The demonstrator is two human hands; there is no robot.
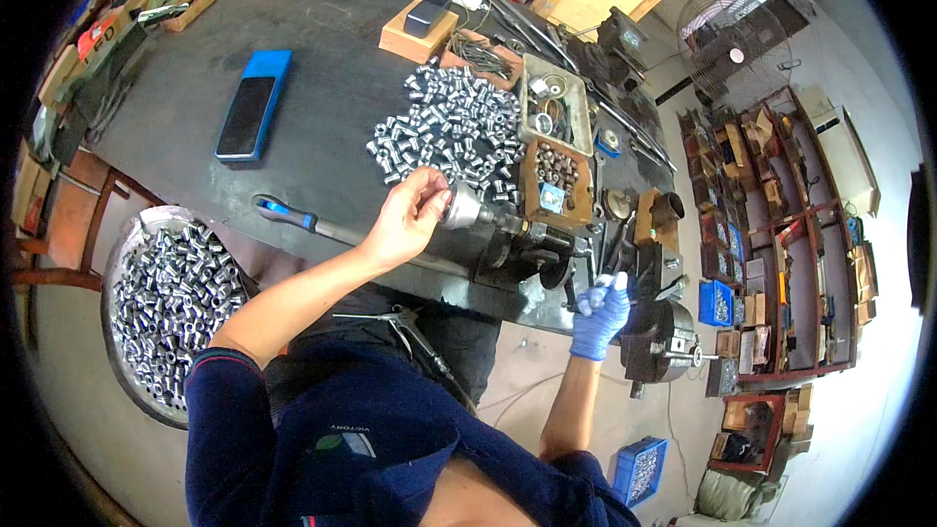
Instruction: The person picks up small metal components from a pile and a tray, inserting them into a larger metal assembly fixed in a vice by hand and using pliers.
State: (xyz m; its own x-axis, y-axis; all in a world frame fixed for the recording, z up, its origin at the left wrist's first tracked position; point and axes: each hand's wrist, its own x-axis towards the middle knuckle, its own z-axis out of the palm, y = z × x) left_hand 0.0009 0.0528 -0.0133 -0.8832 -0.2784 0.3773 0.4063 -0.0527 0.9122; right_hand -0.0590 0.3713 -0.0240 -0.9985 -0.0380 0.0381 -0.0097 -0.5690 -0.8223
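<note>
My bare left hand [410, 215] is at the front of a round metal chuck [465, 207], its thumb and fingers pinched together. Whatever lies between the fingertips is too small or hidden to make out. Behind the chuck, a dark bench spindle fixture [509, 252] is mounted near the table's front edge. At that fixture's right end, my right hand [601, 312], in a blue glove, is closed round a lever [590, 263], mostly covered by the fingers. A big heap of shiny short metal fittings [459, 117] lies just beyond the chuck.
A round metal basin [144, 408] full of similar fittings stands at left. On the dark table [322, 0] lie a blue-cased phone [249, 107], a blue-black handled tool [283, 213], a parts tray [576, 132] and a wooden box [586, 200]. A bench vise [659, 332] sits right of my glove.
</note>
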